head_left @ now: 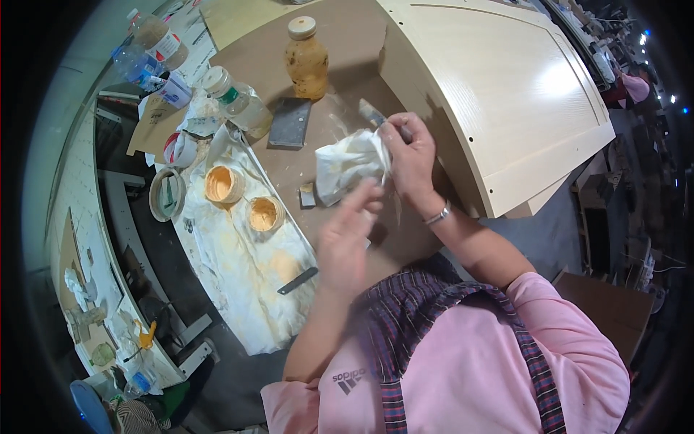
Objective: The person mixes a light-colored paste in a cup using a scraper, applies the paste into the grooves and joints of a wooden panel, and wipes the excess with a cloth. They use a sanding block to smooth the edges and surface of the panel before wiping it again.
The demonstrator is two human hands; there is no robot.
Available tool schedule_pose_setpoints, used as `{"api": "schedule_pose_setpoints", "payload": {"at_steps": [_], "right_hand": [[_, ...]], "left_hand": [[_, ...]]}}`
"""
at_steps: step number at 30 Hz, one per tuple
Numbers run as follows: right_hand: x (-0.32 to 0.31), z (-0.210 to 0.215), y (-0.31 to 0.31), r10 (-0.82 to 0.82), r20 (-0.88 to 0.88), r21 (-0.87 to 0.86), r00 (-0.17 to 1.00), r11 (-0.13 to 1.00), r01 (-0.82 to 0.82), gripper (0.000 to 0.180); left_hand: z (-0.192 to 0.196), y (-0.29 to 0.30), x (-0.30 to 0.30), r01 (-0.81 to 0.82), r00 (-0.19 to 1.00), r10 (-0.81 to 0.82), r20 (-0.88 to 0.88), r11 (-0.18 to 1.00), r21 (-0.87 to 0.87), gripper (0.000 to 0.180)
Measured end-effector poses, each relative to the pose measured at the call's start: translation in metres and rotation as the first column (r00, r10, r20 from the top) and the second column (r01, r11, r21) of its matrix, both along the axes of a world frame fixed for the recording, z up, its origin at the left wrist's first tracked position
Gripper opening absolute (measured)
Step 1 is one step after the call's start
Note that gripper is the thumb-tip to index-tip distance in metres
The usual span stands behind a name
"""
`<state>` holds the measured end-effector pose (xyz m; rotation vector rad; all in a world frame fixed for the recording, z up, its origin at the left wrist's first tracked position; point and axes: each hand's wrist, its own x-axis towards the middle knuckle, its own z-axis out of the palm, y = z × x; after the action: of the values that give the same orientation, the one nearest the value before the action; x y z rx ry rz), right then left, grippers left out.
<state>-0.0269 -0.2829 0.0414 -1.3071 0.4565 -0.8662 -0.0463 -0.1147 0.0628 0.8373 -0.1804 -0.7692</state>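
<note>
Wiping looks to be the work in hand, and it seems about midway: the blade of the putty knife (pixel 376 116) pokes out above the white rag (pixel 348 163), and I cannot tell from this view how much filler is left on it. Two open tubs of orange-tan filler (pixel 224 184) sit uncovered on a stained white cloth (pixel 238 267) at the person's left, so by my reading the clean-up of the rest has not begun.

Right hand (pixel 410 155): clenched, fingers curled round the knife's handle and pinching the upper edge of the rag against it, over the brown bench (pixel 340 43) just beside the pale wooden cabinet door (pixel 506 94). A metal bracelet sits on that wrist.

Left hand (pixel 347 235): blurred (it is plainly moving), fingers loosely spread and raised toward the lower edge of the rag. Whether the fingertips actually touch the rag I cannot tell; it does not seem to grip anything.

Round about: a tall amber jar with a cream lid (pixel 306 59) stands farther back on the bench, a dark grey flat block (pixel 290 121) lies just in front of it, a small block (pixel 307 195) lies near the rag, and a clear jar (pixel 235 101) lies tilted by the cloth. A second dark scraper (pixel 298 281) rests on the cloth's near end.
</note>
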Motion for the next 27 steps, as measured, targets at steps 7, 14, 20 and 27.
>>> {"api": "schedule_pose_setpoints", "payload": {"at_steps": [7,14,20,27], "right_hand": [[-0.042,0.021,0.044,0.265,-0.043,0.046,0.963,0.964,-0.263,0.006],[-0.054,0.017,0.051,0.312,-0.075,-0.095,0.947,0.943,-0.318,0.010],[-0.049,0.013,0.010,0.141,-0.268,-0.431,0.953,0.867,-0.250,0.019],[-0.041,0.042,0.022,0.034,-0.329,-0.752,0.944,0.595,-0.283,0.044]], "left_hand": [[0.007,-0.006,0.020,-0.255,0.966,0.246,0.075,0.955,0.154,0.032],[-0.005,0.005,0.024,-0.310,0.948,0.311,-0.069,0.950,0.036,0.012],[0.010,0.092,0.058,-0.372,0.923,0.383,-0.019,0.907,0.195,0.015],[0.022,0.145,0.072,-0.281,0.959,0.197,0.201,0.716,0.639,0.042]]}}
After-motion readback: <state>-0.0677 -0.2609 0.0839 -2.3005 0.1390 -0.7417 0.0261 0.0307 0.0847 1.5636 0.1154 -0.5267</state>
